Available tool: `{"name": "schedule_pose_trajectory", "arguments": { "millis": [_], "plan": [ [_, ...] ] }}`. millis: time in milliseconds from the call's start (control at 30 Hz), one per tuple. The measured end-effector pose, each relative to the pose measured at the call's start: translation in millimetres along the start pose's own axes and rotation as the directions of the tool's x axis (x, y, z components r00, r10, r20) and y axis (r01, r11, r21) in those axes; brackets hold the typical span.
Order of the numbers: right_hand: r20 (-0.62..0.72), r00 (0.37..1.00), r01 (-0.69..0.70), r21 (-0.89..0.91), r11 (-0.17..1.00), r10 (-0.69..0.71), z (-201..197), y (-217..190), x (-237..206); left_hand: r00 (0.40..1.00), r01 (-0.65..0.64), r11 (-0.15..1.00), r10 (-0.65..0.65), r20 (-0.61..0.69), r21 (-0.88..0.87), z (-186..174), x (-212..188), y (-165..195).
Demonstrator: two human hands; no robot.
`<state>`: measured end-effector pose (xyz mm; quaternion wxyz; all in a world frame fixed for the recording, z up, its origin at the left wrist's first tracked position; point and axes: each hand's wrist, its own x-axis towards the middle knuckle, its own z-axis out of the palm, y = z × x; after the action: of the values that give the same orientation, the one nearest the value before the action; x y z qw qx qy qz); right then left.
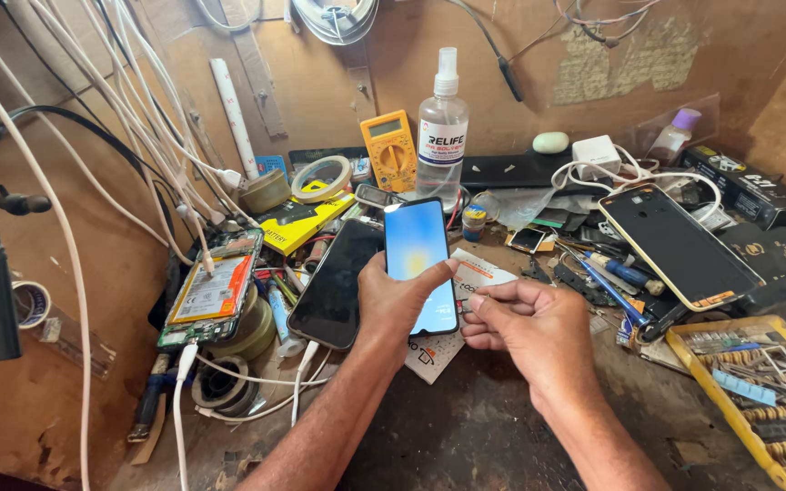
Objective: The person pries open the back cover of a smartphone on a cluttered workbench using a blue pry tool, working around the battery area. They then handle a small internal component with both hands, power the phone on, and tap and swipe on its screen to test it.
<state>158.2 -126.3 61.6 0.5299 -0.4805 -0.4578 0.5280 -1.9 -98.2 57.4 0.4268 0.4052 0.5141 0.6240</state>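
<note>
My left hand [395, 302] grips a smartphone [417, 244] with a lit blue screen, upright over the workbench, thumb resting on the lower part of the screen. My right hand [529, 325] hovers just right of the phone's lower edge, fingers curled loosely, holding nothing that I can make out. Under both hands lie printed cards [477, 273]. A dark-screened phone [337, 284] lies flat just left of my left hand, with a white cable plugged into its lower end.
An opened phone showing its battery [215, 291] rests on tape rolls at left. A yellow multimeter [388, 150] and a clear spray bottle [442, 127] stand at the back. A phone back panel [675, 244] lies right. A yellow tool tray [757, 391] sits front right. White cables [129, 109] hang at left.
</note>
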Motion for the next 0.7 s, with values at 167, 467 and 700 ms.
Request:
{"name": "schedule_pose_trajectory", "arguments": {
  "millis": [167, 467, 700],
  "plan": [
    [-0.009, 0.997, 0.073, 0.022, 0.997, -0.073, 6, 7, -3, 0.999, -0.034, 0.999, 0.034, -0.002, -0.005, -3, -3, 1],
    [0.019, 0.999, 0.031, 0.087, 0.996, -0.033, 1, 11, -2, 0.996, 0.053, 0.999, -0.052, 0.066, -0.012, -9, -3, 5],
    [0.015, 0.999, 0.043, 0.061, 0.997, -0.044, 1, 9, -3, 1.0, 0.001, 0.992, -0.002, 0.009, 0.124, -6, -2, 5]
  ]
}}
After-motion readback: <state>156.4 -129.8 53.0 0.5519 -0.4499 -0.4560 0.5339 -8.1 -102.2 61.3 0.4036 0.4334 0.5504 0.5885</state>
